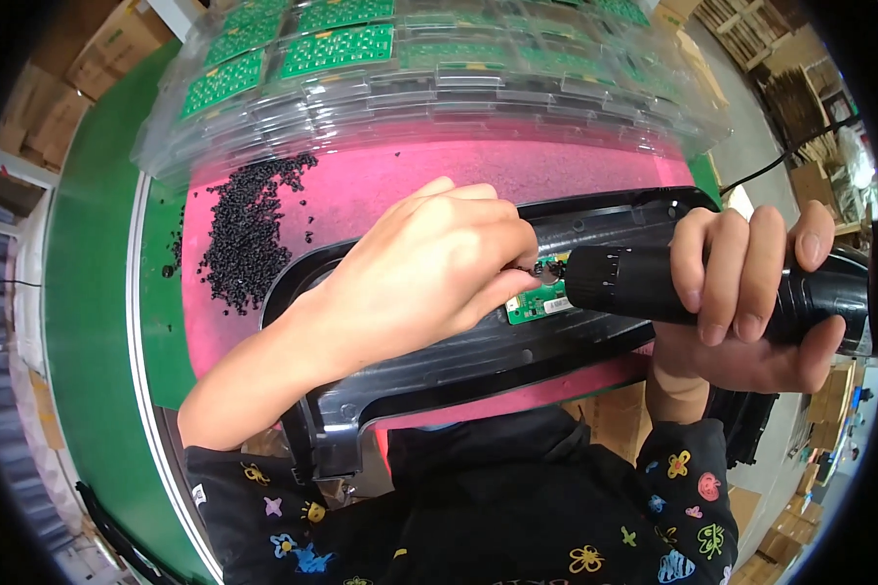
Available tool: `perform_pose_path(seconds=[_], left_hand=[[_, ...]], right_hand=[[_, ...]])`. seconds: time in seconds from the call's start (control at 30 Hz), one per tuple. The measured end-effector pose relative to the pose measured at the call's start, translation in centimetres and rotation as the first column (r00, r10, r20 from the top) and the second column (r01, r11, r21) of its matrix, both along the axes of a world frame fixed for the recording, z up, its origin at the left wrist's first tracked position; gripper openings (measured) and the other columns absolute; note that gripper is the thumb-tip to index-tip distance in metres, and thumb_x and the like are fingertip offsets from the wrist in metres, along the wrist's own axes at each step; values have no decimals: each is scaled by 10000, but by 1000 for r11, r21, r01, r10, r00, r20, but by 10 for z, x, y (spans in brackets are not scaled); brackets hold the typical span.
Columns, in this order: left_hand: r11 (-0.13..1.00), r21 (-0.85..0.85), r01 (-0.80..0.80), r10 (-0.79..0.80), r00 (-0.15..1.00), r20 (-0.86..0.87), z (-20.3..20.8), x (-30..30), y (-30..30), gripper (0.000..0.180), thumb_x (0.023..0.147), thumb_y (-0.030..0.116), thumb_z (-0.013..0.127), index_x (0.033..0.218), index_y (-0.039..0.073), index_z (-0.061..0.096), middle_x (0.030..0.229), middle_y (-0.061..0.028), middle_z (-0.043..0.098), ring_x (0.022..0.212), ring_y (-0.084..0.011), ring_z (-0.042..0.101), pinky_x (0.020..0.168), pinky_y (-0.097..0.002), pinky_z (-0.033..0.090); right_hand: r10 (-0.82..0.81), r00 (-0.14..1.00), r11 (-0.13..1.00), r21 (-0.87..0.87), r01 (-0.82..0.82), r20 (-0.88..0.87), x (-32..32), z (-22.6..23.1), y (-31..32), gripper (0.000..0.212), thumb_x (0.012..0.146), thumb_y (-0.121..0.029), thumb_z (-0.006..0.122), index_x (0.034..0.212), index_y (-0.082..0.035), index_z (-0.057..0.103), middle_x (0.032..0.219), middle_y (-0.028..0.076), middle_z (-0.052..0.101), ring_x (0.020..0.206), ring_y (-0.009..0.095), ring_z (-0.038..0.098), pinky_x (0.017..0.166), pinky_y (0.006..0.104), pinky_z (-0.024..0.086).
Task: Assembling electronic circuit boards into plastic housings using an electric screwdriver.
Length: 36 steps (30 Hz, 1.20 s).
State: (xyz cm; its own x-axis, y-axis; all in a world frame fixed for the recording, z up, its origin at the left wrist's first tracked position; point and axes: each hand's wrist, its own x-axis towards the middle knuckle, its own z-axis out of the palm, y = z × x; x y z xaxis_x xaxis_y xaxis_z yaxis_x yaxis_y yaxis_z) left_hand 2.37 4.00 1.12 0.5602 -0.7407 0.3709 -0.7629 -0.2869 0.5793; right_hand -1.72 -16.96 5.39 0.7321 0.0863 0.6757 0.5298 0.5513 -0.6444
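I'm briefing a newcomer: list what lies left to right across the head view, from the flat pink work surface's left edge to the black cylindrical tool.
Pile of small black screw-like pieces, bare left hand, flat green circuit board, black cylindrical handheld tool.

Two hands (449, 253), one screwdriver (629, 283), probably one board (529, 310).

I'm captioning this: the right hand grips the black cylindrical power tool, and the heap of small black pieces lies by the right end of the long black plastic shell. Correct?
Not quite: the head view shows the heap of small black pieces by the left end of the black plastic shell. The right hand does grip the power tool.
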Motion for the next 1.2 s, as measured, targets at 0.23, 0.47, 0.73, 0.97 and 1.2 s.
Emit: perform_pose_path(seconds=[0.23, 0.47, 0.73, 0.97, 1.2], left_hand=[[997, -68, 30, -27, 998, 51, -4, 2, -1, 174, 751, 109, 754, 844, 26, 632, 786, -65, 636, 756, -255, 604, 656, -351, 424], [998, -47, -50, 52, 997, 53, -4, 3, -2, 156, 783, 159, 744, 813, 42, 646, 750, -68, 637, 718, -253, 601, 638, -347, 413], [984, -33, -175, 176, 984, 13, 0, 0, -5, 214, 814, 151, 720, 763, 22, 557, 696, -95, 568, 688, -289, 559, 643, -367, 414], [984, -105, -146, 149, 988, 27, -6, 1, 0, 208, 801, 109, 711, 849, 18, 531, 773, -111, 563, 742, -307, 562, 688, -396, 439], [976, -144, -164, 178, 980, 89, -4, -3, 4, 168, 791, 81, 682, 878, 24, 550, 805, -115, 587, 779, -319, 580, 686, -409, 434]], right_hand=[[-17, 1000, 999, 46, 18, -20, 0, -2, 0, 370, 876, -389, 598, 1048, -110, 427, 648, -44, 517, 481, 58, 481, 550, 226, 420], [23, 958, 983, -168, -74, -287, -4, -4, 5, 425, 872, -435, 607, 1055, -108, 405, 605, -23, 498, 445, 92, 471, 477, 239, 407], [-39, 918, 957, -279, -79, -393, -12, -4, 20, 463, 794, -372, 709, 1003, -97, 400, 577, 3, 487, 434, 123, 460, 450, 251, 401], [-1, 938, 964, -249, -91, -346, -17, -10, 33, 464, 780, -356, 759, 957, -104, 413, 557, -12, 491, 427, 117, 486, 436, 252, 405], [65, 950, 798, -556, -233, -305, -11, -6, 25, 473, 793, -391, 785, 947, -86, 458, 604, -8, 495, 489, 99, 453, 498, 256, 374]])
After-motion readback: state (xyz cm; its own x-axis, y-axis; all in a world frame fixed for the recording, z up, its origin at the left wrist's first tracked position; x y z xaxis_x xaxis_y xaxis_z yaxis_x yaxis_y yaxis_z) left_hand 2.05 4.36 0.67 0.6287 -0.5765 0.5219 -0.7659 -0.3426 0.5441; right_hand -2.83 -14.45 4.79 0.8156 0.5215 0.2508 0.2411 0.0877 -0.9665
